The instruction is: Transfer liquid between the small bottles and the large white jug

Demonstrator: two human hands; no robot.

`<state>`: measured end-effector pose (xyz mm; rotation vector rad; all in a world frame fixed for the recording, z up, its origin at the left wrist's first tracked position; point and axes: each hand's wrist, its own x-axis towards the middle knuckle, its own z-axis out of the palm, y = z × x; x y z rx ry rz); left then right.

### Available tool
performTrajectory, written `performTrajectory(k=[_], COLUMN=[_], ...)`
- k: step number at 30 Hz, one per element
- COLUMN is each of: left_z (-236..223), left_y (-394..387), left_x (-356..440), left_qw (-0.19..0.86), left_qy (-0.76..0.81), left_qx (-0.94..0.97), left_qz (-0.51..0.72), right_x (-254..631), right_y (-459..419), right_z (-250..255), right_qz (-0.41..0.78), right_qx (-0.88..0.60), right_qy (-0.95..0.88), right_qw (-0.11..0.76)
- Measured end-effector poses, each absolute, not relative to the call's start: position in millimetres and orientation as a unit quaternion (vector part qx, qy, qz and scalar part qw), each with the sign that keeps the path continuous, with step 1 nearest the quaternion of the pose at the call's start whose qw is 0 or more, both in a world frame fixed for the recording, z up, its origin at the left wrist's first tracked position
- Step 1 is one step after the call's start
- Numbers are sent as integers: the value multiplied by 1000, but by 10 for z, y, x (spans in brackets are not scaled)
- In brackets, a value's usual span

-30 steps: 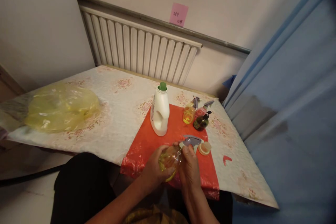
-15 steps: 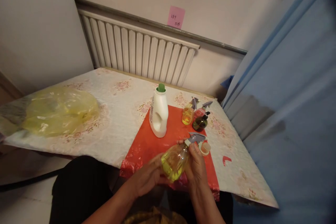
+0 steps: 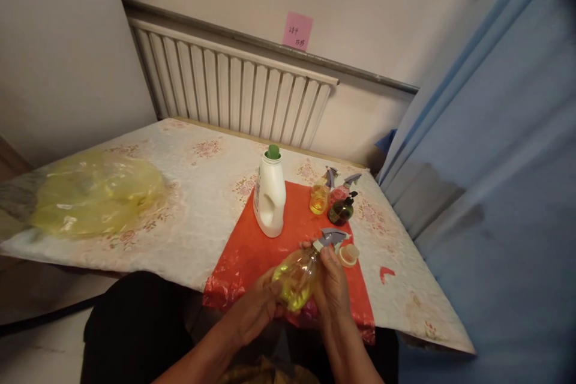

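Observation:
A clear spray bottle with yellow liquid and a grey trigger head lies tilted between my two hands, above the front of a red plastic sheet. My left hand is closed round its base. My right hand grips it at the neck, thumb just under the trigger head. Beyond it, a white jug with a green spout in its open mouth stands upright on the sheet. A pale cap sits right of the trigger head.
Behind the cap are an orange spray bottle, a pink spray bottle and a dark pump bottle. A yellow plastic bag covers the table's left part. A blue curtain hangs at the right; a radiator is behind the table.
Both hands keep hold of the spray bottle, and it stays tilted in nearly the same place. The whole view has shifted slightly.

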<state>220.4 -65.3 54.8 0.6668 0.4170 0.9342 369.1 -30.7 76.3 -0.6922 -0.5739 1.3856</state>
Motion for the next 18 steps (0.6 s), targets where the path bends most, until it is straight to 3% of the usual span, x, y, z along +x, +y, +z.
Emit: performTrajectory(k=[12, 18], left_z=[502, 512], left_y=[-643, -600], left_x=[2203, 2149], left_qw=[806, 814], left_qy=[224, 249], left_qx=[323, 348], left_qz=[443, 393], right_x=[3673, 3725], right_y=[-337, -348], right_z=[814, 802], right_qz=[610, 517], right_qx=[-352, -470], right_qy=[-274, -392], right_qw=[655, 598])
